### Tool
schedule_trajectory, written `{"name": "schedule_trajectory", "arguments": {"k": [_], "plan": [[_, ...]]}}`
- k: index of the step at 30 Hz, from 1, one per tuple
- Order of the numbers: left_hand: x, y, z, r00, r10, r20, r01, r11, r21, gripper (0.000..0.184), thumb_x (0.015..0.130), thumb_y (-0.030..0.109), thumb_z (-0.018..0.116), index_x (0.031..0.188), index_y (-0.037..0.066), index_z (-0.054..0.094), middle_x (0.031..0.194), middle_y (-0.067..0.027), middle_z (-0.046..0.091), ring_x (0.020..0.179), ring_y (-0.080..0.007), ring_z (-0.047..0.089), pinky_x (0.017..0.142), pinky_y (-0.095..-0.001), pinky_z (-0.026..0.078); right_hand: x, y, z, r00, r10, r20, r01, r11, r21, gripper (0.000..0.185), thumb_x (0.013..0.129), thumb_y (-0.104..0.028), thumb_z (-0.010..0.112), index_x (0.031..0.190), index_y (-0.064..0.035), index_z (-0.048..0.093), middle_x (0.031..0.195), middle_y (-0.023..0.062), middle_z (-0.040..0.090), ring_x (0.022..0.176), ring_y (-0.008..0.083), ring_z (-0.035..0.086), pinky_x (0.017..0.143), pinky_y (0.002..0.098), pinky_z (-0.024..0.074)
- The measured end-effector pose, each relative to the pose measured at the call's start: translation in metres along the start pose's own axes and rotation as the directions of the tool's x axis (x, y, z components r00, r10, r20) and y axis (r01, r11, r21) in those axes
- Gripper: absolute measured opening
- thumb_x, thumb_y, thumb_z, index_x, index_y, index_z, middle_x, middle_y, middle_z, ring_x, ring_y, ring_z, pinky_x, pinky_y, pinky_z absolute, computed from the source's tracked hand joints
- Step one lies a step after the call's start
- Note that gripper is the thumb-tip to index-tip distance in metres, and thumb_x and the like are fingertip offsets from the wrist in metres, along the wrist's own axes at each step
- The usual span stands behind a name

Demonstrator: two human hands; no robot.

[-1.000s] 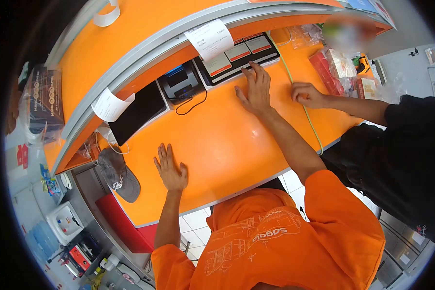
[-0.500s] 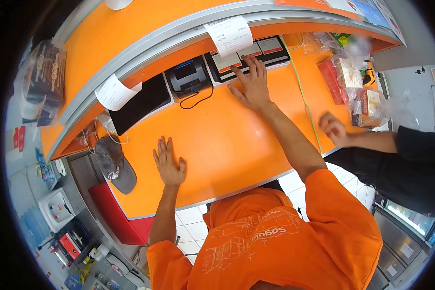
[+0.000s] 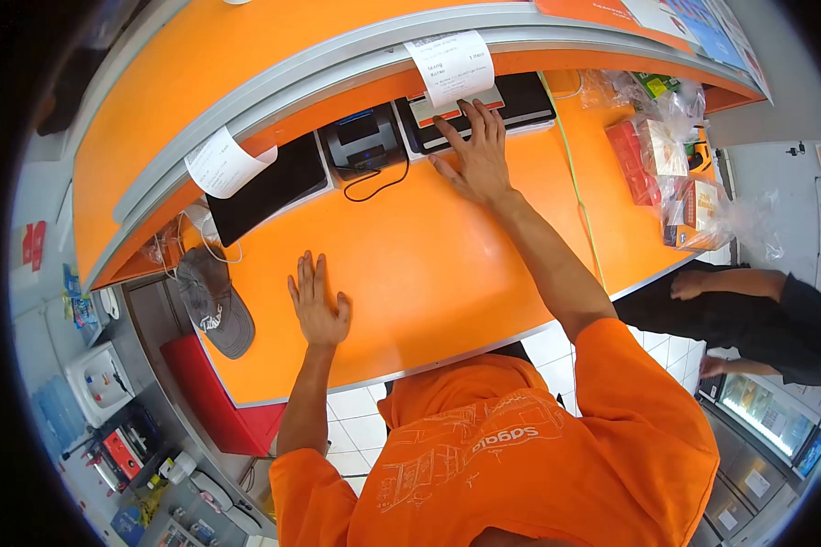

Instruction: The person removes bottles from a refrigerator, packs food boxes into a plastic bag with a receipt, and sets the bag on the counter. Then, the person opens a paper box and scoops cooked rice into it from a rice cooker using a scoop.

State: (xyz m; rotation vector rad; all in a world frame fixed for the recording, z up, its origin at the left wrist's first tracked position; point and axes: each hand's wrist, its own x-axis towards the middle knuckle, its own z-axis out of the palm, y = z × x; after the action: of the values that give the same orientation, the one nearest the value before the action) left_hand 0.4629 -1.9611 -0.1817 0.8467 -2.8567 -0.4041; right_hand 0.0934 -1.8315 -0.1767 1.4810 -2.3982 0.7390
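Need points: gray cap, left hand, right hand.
Gray cap (image 3: 213,299): head view, on the crown.
Left hand (image 3: 319,314): head view, back of hand.
Right hand (image 3: 482,166): head view, back of hand.

Left grip (image 3: 320,310) flat, right grip (image 3: 482,170) forward

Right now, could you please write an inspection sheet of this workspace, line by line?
Surface: glossy orange counter.
Job's things: black tablet, screen lit, partly behind a hanging receipt.
Clutter: grey cap at left; bagged boxes at right.
Fingers: left fingers spread on the counter; right fingers at the tablet, contact unclear.
Cables: looped black cable; yellow-green cord across the counter.
Surroundings: co-worker's arm at right; tiled floor below.
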Motion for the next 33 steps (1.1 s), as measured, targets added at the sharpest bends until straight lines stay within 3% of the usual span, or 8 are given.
{"name": "schedule_trajectory", "arguments": {"k": [5,8,11,16,19,26,33], "plan": [[0.001,-0.002,0.002,1.0,0.003,-0.007,-0.003,1.0,0.011,0.069,0.086,0.028,0.051,0.15,0.003,0.04,0.161,-0.0205,0.03,0.15,-0.0365,0.025,0.121,-0.0567,0.011,0.006,-0.003,-0.001,1.0,-0.003,0.016,0.004,0.999,-0.054,0.057,0.089,-0.046,0.065,0.136,-0.016,0.056,0.144,0.0228,0.038,0.141,0.0442,0.025,0.116,0.0609,0.0162],[0.0,0.0,0.002,1.0,0.002,-0.008,-0.002,1.0,0.008,0.069,0.086,0.028,0.051,0.149,0.003,0.041,0.16,-0.0205,0.031,0.15,-0.0365,0.026,0.121,-0.0568,0.011,0.006,-0.007,-0.006,1.0,0.0,-0.027,-0.001,0.999,-0.04,0.057,0.088,-0.043,0.067,0.133,-0.0103,0.055,0.142,0.0222,0.04,0.138,0.0432,0.029,0.113,0.0591,0.0212],[0.0,-0.001,0.001,1.0,0.008,-0.015,-0.008,1.0,0.007,0.068,0.086,0.027,0.052,0.149,0.003,0.041,0.16,-0.0204,0.031,0.15,-0.0366,0.026,0.121,-0.0567,0.012,-0.012,-0.008,-0.005,0.987,0.072,-0.146,-0.044,0.982,0.185,0.055,0.086,-0.035,0.068,0.129,-0.0042,0.054,0.139,0.0212,0.044,0.131,0.0418,0.037,0.108,0.0561,0.0266],[0.001,0.001,-0.001,1.0,-0.003,-0.015,0.003,1.0,-0.004,0.068,0.086,0.026,0.052,0.149,0.003,0.041,0.16,-0.0205,0.031,0.15,-0.0368,0.026,0.121,-0.0563,0.012,-0.094,-0.05,0.0,0.986,0.155,-0.06,-0.127,0.936,0.328,0.044,0.086,-0.025,0.067,0.121,-0.0014,0.055,0.129,0.0178,0.05,0.12,0.0397,0.045,0.102,0.0506,0.0349],[0.0,0.0,0.0,1.0,-0.008,-0.011,0.008,1.0,0.005,0.068,0.085,0.024,0.053,0.149,0.004,0.042,0.16,-0.0204,0.031,0.15,-0.0367,0.026,0.122,-0.0561,0.011,-0.11,-0.064,-0.01,0.981,0.099,0.167,-0.145,0.945,0.292,0.038,0.086,-0.021,0.066,0.117,-0.0014,0.056,0.128,0.0165,0.051,0.12,0.0376,0.045,0.1,0.0472,0.0379],[-0.002,0.001,-0.002,1.0,-0.002,-0.007,0.003,1.0,0.01,0.071,0.085,0.024,0.053,0.151,0.004,0.038,0.161,-0.0196,0.028,0.15,-0.0362,0.024,0.122,-0.0561,0.01,-0.101,-0.067,-0.009,0.968,0.189,0.163,-0.226,0.942,0.248,0.033,0.082,-0.011,0.065,0.113,-0.0025,0.057,0.121,0.0124,0.053,0.113,0.0323,0.049,0.096,0.0454,0.0392],[-0.006,-0.005,-0.003,0.998,-0.009,0.055,0.008,1.0,0.016,0.075,0.085,0.025,0.052,0.154,0.005,0.031,0.163,-0.0194,0.022,0.152,-0.0345,0.017,0.122,-0.0579,0.007,-0.101,-0.077,-0.008,0.964,0.257,0.066,-0.265,0.928,0.26,0.028,0.08,-0.007,0.064,0.107,-0.0025,0.06,0.12,0.014,0.056,0.112,0.0346,0.051,0.096,0.0451,0.0421]]}}
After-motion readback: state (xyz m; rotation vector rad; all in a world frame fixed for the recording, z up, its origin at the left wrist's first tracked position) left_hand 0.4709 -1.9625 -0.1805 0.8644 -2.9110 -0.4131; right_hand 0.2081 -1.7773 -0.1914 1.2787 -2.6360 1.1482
